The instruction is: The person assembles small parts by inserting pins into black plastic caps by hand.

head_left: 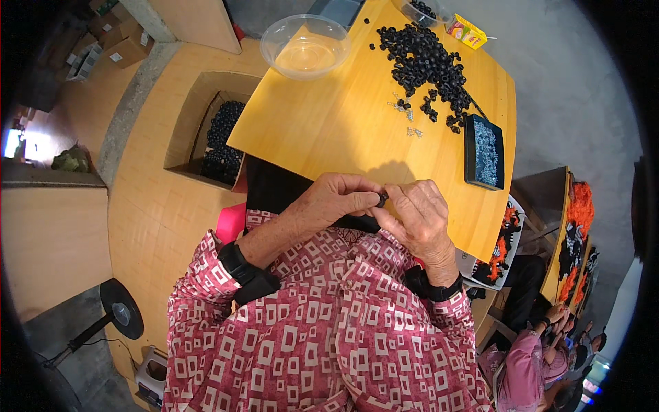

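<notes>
Just off the near edge of the table, my left hand (pixel 344 196) and my right hand (pixel 417 211) meet in front of my body. Between their fingertips is a small black part (pixel 382 199), round in outline and partly covered by the fingers. Both hands pinch it, thumbs and forefingers closed. Up the table lies a big heap of similar small black parts (pixel 429 62). A few little silvery pieces (pixel 414 131) are scattered below the heap. To their right stands a black tray (pixel 469 154) filled with small pale, shiny pieces (pixel 487 152).
A clear plastic bowl (pixel 305 69) sits at the table's far left corner. A yellow box (pixel 465 31) stands at the far right. On the floor, an open carton (pixel 180 141) holds dark parts. A standing fan (pixel 122 310) is at lower left; people sit at lower right.
</notes>
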{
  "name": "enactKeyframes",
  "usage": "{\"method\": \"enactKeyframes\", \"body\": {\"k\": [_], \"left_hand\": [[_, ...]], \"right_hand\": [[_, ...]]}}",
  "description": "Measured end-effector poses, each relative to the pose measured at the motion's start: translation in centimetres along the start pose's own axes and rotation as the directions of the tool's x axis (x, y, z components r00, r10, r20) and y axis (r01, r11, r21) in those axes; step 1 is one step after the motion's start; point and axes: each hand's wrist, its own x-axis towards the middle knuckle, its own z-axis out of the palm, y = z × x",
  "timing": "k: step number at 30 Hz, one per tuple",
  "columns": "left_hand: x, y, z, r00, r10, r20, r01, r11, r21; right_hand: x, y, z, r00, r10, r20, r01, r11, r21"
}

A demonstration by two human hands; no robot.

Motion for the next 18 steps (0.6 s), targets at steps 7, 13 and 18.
{"method": "enactKeyframes", "body": {"k": [7, 13, 18], "left_hand": [[0.0, -0.6, -0.4, 0.999, -0.005, 0.049, 0.004, 0.999, 0.04], [0.2, -1.3, -0.1, 0.996, 0.093, 0.018, -0.094, 0.993, 0.075], [0.4, -1.2, -0.1, 0.985, 0.165, 0.052, -0.17, 0.977, 0.124]], "right_hand": [[0.6, -0.2, -1.0, 0.996, 0.013, 0.086, -0.013, 1.0, 0.0], [1.2, -0.2, -2.0, 0.984, 0.018, 0.178, -0.04, 0.992, 0.123], [0.7, -0.3, -1.0, 0.968, 0.209, 0.142, -0.238, 0.942, 0.236]]}}
